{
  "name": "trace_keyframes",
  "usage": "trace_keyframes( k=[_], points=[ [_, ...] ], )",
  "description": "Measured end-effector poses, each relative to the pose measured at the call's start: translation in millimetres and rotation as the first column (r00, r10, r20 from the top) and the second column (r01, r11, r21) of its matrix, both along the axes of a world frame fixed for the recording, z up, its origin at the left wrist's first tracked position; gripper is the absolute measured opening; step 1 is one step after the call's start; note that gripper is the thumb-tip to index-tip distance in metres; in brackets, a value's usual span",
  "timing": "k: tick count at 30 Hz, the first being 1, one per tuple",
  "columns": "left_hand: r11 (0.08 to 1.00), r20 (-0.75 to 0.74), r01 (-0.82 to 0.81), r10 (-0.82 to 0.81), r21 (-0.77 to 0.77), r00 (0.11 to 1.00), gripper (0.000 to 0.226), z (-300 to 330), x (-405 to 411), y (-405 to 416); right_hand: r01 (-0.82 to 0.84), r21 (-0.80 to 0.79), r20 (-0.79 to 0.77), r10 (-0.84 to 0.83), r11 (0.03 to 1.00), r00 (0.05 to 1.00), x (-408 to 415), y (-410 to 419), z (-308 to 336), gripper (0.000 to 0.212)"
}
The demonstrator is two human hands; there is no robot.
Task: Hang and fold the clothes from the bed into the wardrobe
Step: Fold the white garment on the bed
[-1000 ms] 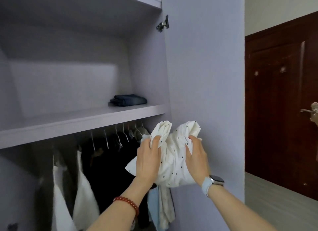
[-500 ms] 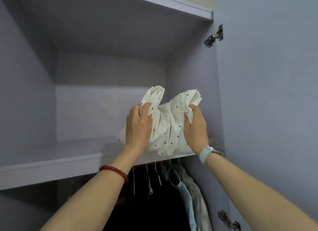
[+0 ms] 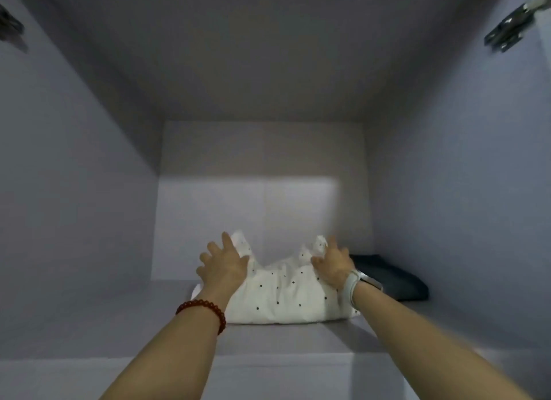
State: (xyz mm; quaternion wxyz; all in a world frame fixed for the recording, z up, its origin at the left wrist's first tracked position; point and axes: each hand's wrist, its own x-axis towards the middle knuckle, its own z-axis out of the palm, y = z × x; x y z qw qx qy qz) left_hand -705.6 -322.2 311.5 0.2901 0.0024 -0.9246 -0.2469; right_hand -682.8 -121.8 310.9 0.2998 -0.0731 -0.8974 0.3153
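- The pale lilac laminate wardrobe shelf (image 3: pixel 283 343) fills the foreground, and both forearms reach in over its front edge.
- A dark red beaded bracelet (image 3: pixel 205 308) circles the left wrist; a pale grey wristwatch (image 3: pixel 359 282) sits on the right wrist.
- The folded white cotton garment with small black dots (image 3: pixel 286 295) lies on the shelf near the middle, its long axis running left to right, parallel to the front edge; two bunched corners stick up at its far side.
- The left hand (image 3: pixel 222 265) rests on the garment's left end with fingers spread and mostly straight.
- The right hand (image 3: pixel 331 265) grips the right end, fingers curled into the raised cloth.
- Just right of the garment, further back, lies a folded dark blue-grey garment (image 3: pixel 393 280) against the right wall.
- A metal door hinge (image 3: pixel 507 31) shows at the upper right.
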Motion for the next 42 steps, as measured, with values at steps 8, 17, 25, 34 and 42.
trace_keyframes(
  k=[8,17,25,34,42],
  points=[
    [0.803,0.414,0.317,-0.098,-0.505,0.905,0.052,-33.7,-28.8,12.3,-0.36,0.612,0.402,0.115,0.704,0.908,-20.8,-3.6,-28.1,0.048],
    [0.71,0.449,0.312,0.007,-0.631,0.893,0.054,-40.3,-65.4,19.9,-0.358,0.651,0.465,0.021,0.67,0.885,-65.6,-4.4,-54.7,0.055],
    [0.711,0.425,0.326,-0.043,-0.623,0.904,0.059,-23.8,-113.6,28.4,-0.335,0.67,0.463,-0.02,0.662,0.886,-101.7,1.3,-23.5,0.055],
    [0.871,0.063,0.054,-0.026,-0.488,0.998,0.058,10.3,-71.8,3.6,-0.156,0.535,-0.012,0.192,0.83,0.981,-66.3,-21.4,15.7,0.042],
    [0.967,-0.324,-0.159,0.088,-0.198,0.942,0.048,-21.2,60.0,-32.3,-0.396,0.306,-0.398,0.494,0.866,0.773,26.2,-62.8,-13.3,0.031]
  ],
)
